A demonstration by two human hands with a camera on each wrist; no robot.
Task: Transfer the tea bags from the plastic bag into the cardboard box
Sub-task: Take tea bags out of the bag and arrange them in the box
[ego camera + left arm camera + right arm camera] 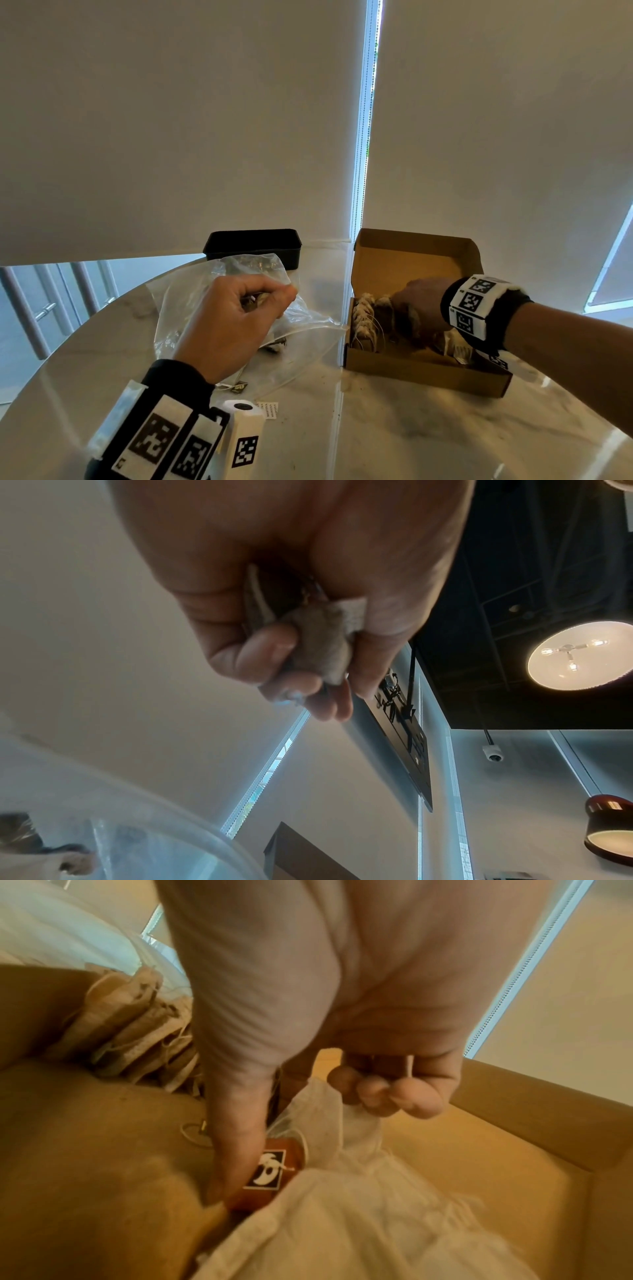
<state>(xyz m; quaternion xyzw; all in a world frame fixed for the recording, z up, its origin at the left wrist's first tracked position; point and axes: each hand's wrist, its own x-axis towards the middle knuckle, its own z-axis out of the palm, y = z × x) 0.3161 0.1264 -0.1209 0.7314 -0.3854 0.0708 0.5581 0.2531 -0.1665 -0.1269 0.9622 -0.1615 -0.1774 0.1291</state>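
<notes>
**Both hands busy with tea bags, one above the bag, one inside the box**

The left hand (pixel 236 318) is raised over the crumpled clear plastic bag (pixel 191 301), its fingers (pixel 270 653) curled round a small greyish-brown paper tea bag (pixel 322 642); a few more tea bags show dimly through the plastic lower down.

To the right stands the open brown cardboard box (pixel 421 373), lid flap upright behind it. A row of pale tea bags (pixel 363 318) stands packed against its left end. The right hand (pixel 421 305) reaches down into the box, thumb and fingers pinching a white gauzy tea bag (pixel 329 1118) at its top, with a string running through the curled fingers. Beside the thumb lies a reddish-brown paper tag (pixel 270 1172) bearing a black square with a white emblem; no lettering on it can be read.

Both bag and box rest on a glossy pale marble-look round table (pixel 411 435). A small white printed label (pixel 269 409) lies near the left wrist, its text too small to read. A black rectangular tray (pixel 253 245) sits behind the plastic bag.
</notes>
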